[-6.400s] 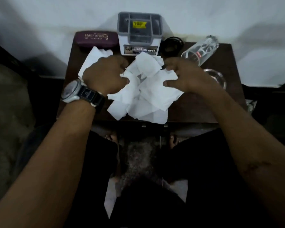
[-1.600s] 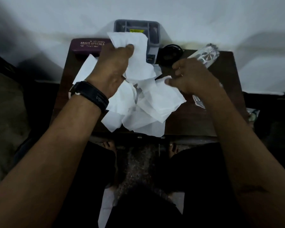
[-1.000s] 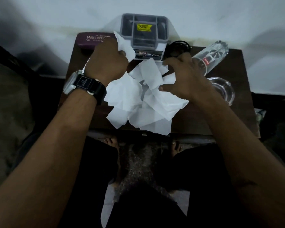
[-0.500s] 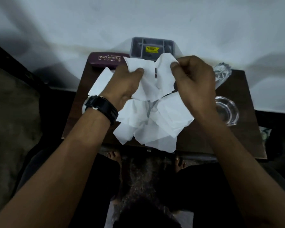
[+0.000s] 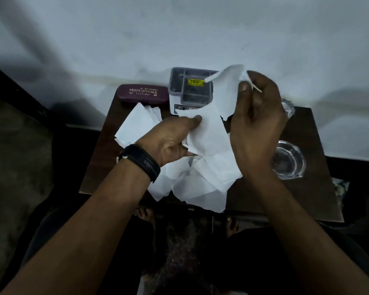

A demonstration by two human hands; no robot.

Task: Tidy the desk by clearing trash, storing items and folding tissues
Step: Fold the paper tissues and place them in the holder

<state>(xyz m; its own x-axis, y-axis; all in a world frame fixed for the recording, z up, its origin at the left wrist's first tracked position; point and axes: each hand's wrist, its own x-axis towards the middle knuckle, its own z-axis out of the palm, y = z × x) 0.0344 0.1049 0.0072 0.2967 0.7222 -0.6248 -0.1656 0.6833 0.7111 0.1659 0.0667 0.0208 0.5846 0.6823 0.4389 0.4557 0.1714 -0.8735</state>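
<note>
Stretching a single thin white tissue sheet in the air between both hands, above the middle of the dark brown wooden worktop. Pinched low on its near left edge by thumb and forefinger of the left hand, other fingers curled under. Pinched near its top right corner by the raised right hand, fingers bunched round the paper, thumb pressed on it. Held apart and slanted like this, probably, to draw the creases out and find the corners before folding. Lifted clear of the loose heap of crumpled white tissues, presumably to keep one sheet separate from the rest. Heap directly beneath both hands, close under the left one, spilling over the near edge of the worktop. Small stack of flatter white sheets set aside just left of the left hand, likely as the place for finished ones. Parked along the far edge, against the wall: maroon oblong spectacle case at left, grey and white plastic compartment organiser beside it, partly hidden behind the lifted sheet. Round clear glass dish near the right wrist, apart from the paper. Something else of clear glass behind the right hand, too hidden to name. Folding judged barely begun, with most of the heap unsorted.
</note>
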